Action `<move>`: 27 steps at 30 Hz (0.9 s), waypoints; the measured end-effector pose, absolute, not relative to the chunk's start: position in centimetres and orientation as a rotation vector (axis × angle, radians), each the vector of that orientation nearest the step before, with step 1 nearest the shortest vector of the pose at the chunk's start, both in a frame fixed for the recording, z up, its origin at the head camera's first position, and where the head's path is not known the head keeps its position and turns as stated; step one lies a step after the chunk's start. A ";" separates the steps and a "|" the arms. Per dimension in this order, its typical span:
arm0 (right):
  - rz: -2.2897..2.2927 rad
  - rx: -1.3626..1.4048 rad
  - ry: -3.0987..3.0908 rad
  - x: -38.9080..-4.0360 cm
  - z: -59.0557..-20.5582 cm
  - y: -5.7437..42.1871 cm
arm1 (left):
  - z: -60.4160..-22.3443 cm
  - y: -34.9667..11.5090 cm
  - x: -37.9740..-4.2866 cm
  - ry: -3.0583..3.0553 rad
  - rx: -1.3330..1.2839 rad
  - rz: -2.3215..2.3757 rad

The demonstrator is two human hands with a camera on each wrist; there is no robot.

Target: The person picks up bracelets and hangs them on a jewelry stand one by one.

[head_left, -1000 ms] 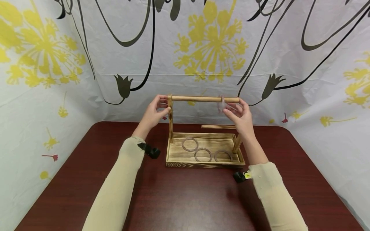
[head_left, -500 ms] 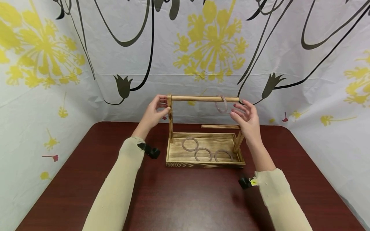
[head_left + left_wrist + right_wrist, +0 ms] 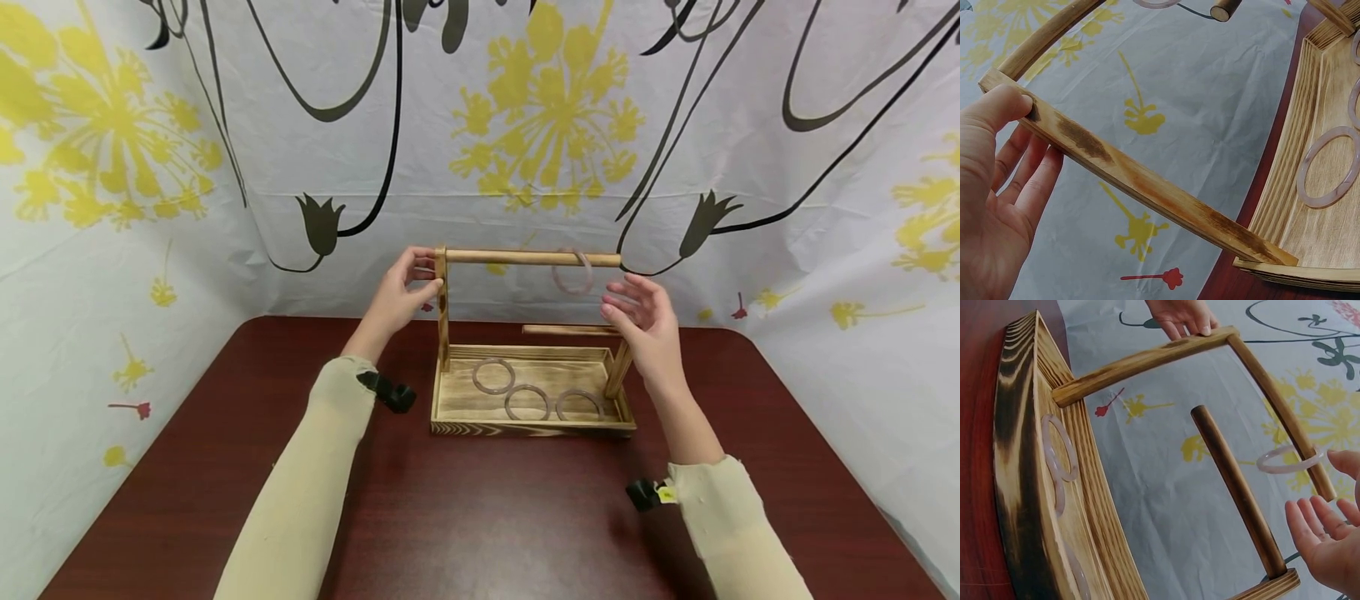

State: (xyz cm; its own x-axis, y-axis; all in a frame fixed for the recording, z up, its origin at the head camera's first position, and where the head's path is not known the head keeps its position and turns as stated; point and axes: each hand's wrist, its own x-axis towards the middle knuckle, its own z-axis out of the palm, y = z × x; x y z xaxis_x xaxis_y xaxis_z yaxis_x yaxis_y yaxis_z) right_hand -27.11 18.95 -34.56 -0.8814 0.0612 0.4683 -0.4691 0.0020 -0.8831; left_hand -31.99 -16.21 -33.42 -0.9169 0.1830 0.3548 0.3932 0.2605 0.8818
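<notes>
A pale pink bangle [image 3: 1286,469] hangs on the upper bar [image 3: 510,257] of a wooden stand, near the bar's free right end. My right hand [image 3: 648,321] is just right of and below that end, fingers loosely bent and apart from both bangle and bar. My left hand [image 3: 399,292] pinches the top of the left post [image 3: 1129,172], thumb on its near face and fingers behind it. Below, several similar bangles lie flat in the stand's shallow tray [image 3: 532,428], one of them the left bangle [image 3: 1319,201].
A lower, shorter bar [image 3: 570,330] reaches left from the short right post [image 3: 618,371], behind the tray. The stand rests on a dark red table [image 3: 480,517], with a patterned white cloth [image 3: 420,167] hanging behind it.
My right hand has let go of the bangle on the upper bar and drawn away right and down. The bangle has swung round, showing more of its ring. My left hand has stayed put.
</notes>
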 end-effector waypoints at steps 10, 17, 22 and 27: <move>1.883 0.527 -1.959 -26.0 -34.9 18.1 | -33.5 -16.2 -32.1 -2.352 -0.548 -1.723; 1.875 0.659 -2.015 -25.5 -35.4 17.3 | -33.5 -16.2 -32.1 -2.346 -0.548 -1.737; 1.905 0.786 -2.022 -25.2 -35.8 16.4 | -33.4 -16.3 -32.1 -2.340 -0.547 -1.740; 1.938 0.900 -2.009 -25.1 -36.6 15.5 | -33.4 -16.3 -32.0 -2.344 -0.546 -1.730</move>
State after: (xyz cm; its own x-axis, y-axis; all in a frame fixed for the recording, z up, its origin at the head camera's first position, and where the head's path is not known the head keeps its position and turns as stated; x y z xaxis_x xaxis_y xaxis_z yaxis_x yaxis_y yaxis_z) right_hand -25.11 15.48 -36.56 -0.7920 -0.2791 0.5430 -0.5527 -0.0499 -0.8319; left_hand -32.01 -16.27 -33.38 -0.9170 0.1857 0.3530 0.3921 0.2570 0.8833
